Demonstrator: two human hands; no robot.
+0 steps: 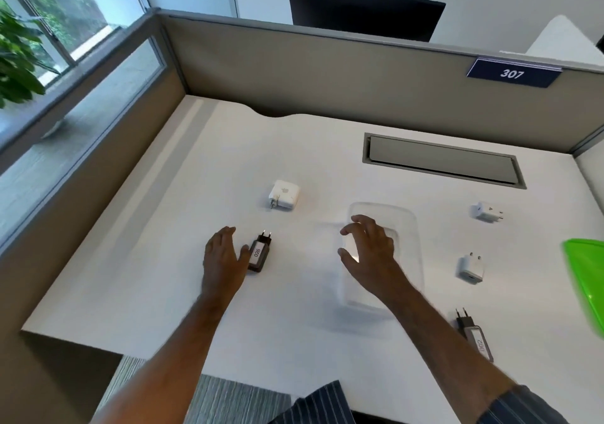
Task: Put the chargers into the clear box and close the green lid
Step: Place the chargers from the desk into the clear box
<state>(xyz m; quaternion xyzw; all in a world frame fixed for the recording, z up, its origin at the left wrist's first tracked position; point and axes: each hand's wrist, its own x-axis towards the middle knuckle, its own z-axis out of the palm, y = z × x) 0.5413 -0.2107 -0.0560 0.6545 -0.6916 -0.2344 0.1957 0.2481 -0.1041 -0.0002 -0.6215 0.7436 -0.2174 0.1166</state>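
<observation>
Head view is looking down on a white desk (163, 276), with the clear box (408, 247) lying near its middle as the landmark. Well left of the box, the left hand (222, 257) is reaching with straight, loosely spread fingers; its thumb is touching the near side of a black charger (260, 253), which is bearing a white label reading "026", prongs pointing away. Left of the box and farther back, a square white charger (283, 194) is lying flat, showing an apple logo. Over the box's left half, the right hand (369, 247) is hovering with fingers spread and slightly curled, gripping nothing; whether it is touching the box cannot be told. Right of the box, a small white plug charger (485, 211) is lying at the back and a white charger (470, 268) is sitting nearer. Right of the box's near end, a second black charger (474, 335) is lying with a label too blurred to read. Far right of the box, the green lid (585, 280) is resting at the picture's edge. Behind, on the partition (327, 74), a blue plate (513, 73) is reading "307".
</observation>
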